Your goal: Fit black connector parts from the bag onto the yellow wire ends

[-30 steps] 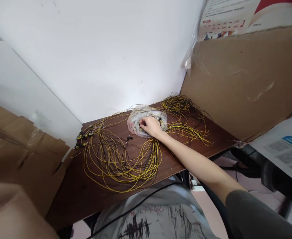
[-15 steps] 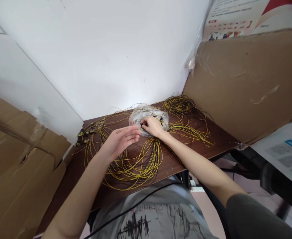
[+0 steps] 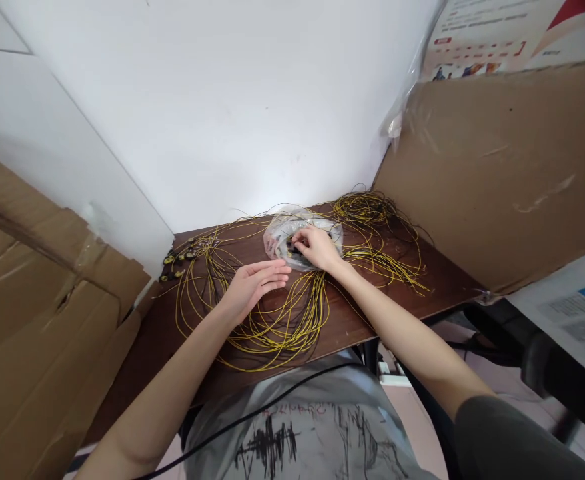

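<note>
On the dark wooden tabletop lies a clear plastic bag [image 3: 273, 241] with small dark parts in it. My right hand [image 3: 318, 247] is at the bag's mouth, thumb and fingertips drawn together. Whatever is between them is too small to make out. My left hand [image 3: 256, 283] hovers just left of the bag, its fingers stretched out and nothing in them. Below both hands a loop of thin yellow and black wires [image 3: 292, 343] spreads over the table, partly hidden by my left hand. Small black and yellow wire ends [image 3: 172, 267] cluster at the table's left edge.
A tangled coil of wires [image 3: 362, 207] sits at the back right, with loose wire ends [image 3: 392, 267] in front of it. Cardboard [image 3: 47, 300] stands at left, and a larger cardboard panel [image 3: 497, 167] at right. A white wall [image 3: 252, 120] closes the back.
The view has shifted slightly. My right hand has lifted a little within the bag's opening, its fingertips still together. My left hand stays stretched out beside the bag, slightly lower relative to it.
</note>
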`<move>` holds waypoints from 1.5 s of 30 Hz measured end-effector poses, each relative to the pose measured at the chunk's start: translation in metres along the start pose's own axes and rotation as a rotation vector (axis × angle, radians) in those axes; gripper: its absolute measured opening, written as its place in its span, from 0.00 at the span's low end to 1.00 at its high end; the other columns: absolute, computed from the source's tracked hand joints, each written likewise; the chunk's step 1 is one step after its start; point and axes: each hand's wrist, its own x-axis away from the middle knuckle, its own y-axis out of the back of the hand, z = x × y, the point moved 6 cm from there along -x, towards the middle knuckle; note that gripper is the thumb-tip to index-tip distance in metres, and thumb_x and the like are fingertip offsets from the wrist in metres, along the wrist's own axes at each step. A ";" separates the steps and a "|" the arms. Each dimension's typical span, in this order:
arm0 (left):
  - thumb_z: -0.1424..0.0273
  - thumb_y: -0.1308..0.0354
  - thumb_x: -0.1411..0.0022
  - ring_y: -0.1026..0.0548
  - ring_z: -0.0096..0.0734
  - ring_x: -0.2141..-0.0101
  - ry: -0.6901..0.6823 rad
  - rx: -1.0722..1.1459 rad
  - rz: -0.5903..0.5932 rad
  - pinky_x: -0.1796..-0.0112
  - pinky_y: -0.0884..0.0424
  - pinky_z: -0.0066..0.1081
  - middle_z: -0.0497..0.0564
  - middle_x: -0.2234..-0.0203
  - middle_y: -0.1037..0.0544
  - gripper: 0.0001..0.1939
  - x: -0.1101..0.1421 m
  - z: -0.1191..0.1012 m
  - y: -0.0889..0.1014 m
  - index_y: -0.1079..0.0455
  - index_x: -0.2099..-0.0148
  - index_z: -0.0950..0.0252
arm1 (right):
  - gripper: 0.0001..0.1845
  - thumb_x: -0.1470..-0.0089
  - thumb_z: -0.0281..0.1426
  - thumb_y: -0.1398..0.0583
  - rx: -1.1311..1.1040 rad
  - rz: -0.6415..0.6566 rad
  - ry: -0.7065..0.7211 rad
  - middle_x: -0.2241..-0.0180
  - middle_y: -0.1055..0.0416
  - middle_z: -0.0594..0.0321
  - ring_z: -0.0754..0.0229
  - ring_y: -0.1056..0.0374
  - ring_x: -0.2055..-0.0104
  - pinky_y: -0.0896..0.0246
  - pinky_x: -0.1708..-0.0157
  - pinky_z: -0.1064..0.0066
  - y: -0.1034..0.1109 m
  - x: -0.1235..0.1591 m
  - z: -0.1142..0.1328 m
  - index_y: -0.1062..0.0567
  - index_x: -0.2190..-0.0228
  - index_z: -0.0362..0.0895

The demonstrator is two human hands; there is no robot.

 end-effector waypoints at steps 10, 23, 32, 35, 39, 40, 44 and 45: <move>0.70 0.38 0.47 0.24 0.32 0.64 0.022 -0.042 0.024 0.58 0.29 0.33 0.60 0.62 0.21 0.14 -0.001 0.008 0.000 0.26 0.58 0.72 | 0.12 0.51 0.23 0.43 0.039 0.129 0.036 0.65 0.24 0.61 0.60 0.31 0.64 0.39 0.62 0.70 -0.009 0.002 0.004 0.23 0.65 0.43; 0.72 0.38 0.47 0.24 0.31 0.66 0.018 -0.023 0.009 0.58 0.30 0.33 0.59 0.65 0.21 0.12 0.001 0.008 0.000 0.26 0.60 0.71 | 0.09 0.51 0.25 0.42 0.052 0.093 0.087 0.66 0.26 0.60 0.59 0.34 0.64 0.42 0.62 0.71 -0.009 0.003 0.008 0.24 0.67 0.42; 0.72 0.39 0.45 0.24 0.31 0.65 0.025 -0.002 0.009 0.58 0.30 0.33 0.59 0.65 0.21 0.11 -0.001 0.010 0.003 0.26 0.59 0.71 | 0.09 0.53 0.22 0.45 -0.048 0.014 0.108 0.67 0.26 0.61 0.60 0.35 0.65 0.42 0.63 0.71 -0.001 0.002 0.009 0.26 0.69 0.42; 0.73 0.39 0.46 0.24 0.31 0.66 0.018 0.017 -0.014 0.57 0.29 0.33 0.59 0.65 0.21 0.11 -0.002 0.009 0.004 0.26 0.59 0.72 | 0.08 0.50 0.24 0.45 -0.126 -0.096 0.176 0.67 0.27 0.61 0.60 0.35 0.65 0.43 0.61 0.69 0.011 0.003 0.014 0.27 0.69 0.41; 0.76 0.40 0.45 0.24 0.30 0.68 0.014 0.060 -0.098 0.59 0.27 0.34 0.58 0.65 0.21 0.13 0.000 0.007 0.006 0.29 0.56 0.72 | 0.06 0.49 0.24 0.45 -0.193 -0.175 0.347 0.69 0.29 0.60 0.59 0.37 0.67 0.43 0.63 0.69 0.016 0.010 0.033 0.28 0.69 0.41; 0.77 0.40 0.45 0.24 0.30 0.68 0.009 0.074 -0.125 0.59 0.27 0.35 0.58 0.65 0.21 0.14 0.000 0.007 0.007 0.29 0.55 0.72 | 0.06 0.48 0.24 0.45 -0.198 -0.181 0.389 0.70 0.30 0.60 0.59 0.38 0.67 0.43 0.63 0.69 0.016 0.013 0.038 0.28 0.69 0.41; 0.75 0.39 0.45 0.23 0.31 0.67 -0.032 0.120 -0.184 0.59 0.26 0.36 0.59 0.64 0.22 0.13 -0.001 0.006 0.012 0.30 0.56 0.72 | 0.07 0.47 0.24 0.46 -0.238 -0.160 0.528 0.69 0.31 0.59 0.59 0.38 0.66 0.42 0.63 0.69 0.013 0.024 0.058 0.29 0.67 0.42; 0.75 0.39 0.45 0.23 0.31 0.67 -0.043 0.128 -0.181 0.59 0.27 0.36 0.58 0.64 0.22 0.13 -0.002 0.006 0.012 0.29 0.56 0.72 | 0.07 0.47 0.24 0.46 -0.249 -0.145 0.552 0.69 0.31 0.59 0.59 0.38 0.65 0.42 0.62 0.68 0.011 0.026 0.061 0.29 0.67 0.42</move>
